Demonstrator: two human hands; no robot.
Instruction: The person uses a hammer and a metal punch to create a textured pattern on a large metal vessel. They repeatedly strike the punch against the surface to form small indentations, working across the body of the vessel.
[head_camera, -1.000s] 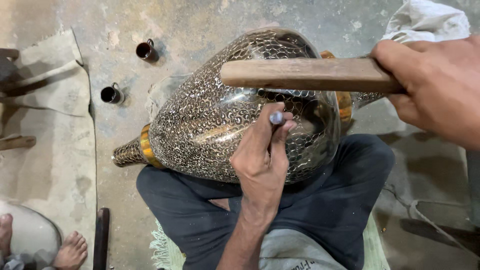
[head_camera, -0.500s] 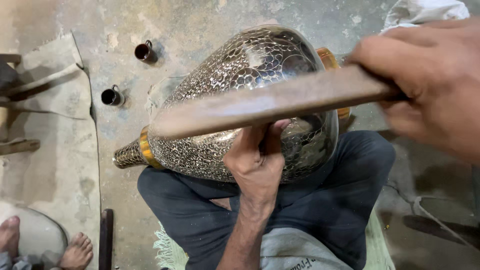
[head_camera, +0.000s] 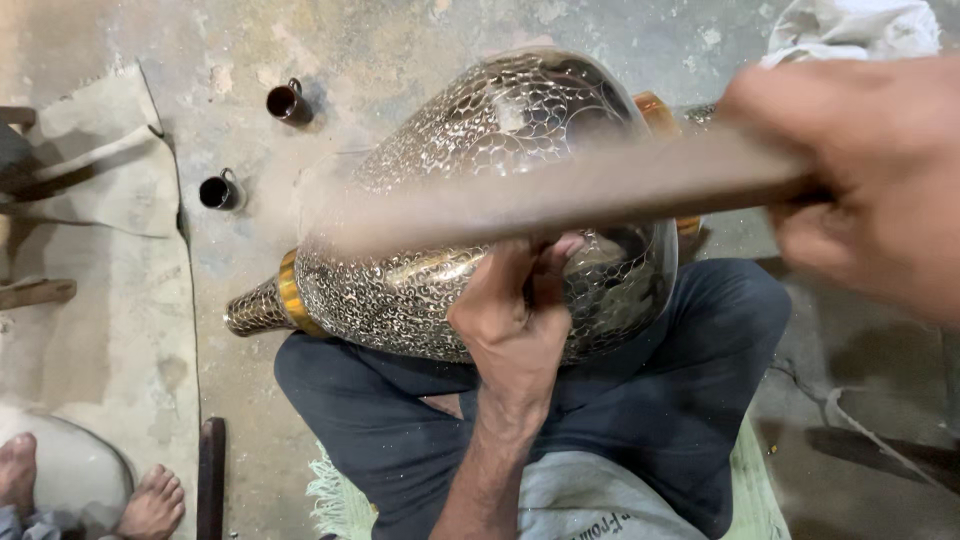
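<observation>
Presently, the large metal vessel (head_camera: 480, 200) lies on its side across the seated person's lap, its narrow neck with a brass-coloured band pointing to the person's left. The left hand (head_camera: 515, 320) rests against the vessel's belly with fingers curled as though around a small tool; that tool is hidden here, so what it grasps cannot be told. The right hand (head_camera: 860, 190) is clenched around a wooden stick (head_camera: 560, 195), which is blurred across the vessel. Judged from the surface, the scale-like pattern already covers nearly all of the visible body; the underside facing the lap cannot be assessed. Two small dark cups (head_camera: 255, 145) stand on the concrete floor (head_camera: 400, 50), well apart from the vessel.
</observation>
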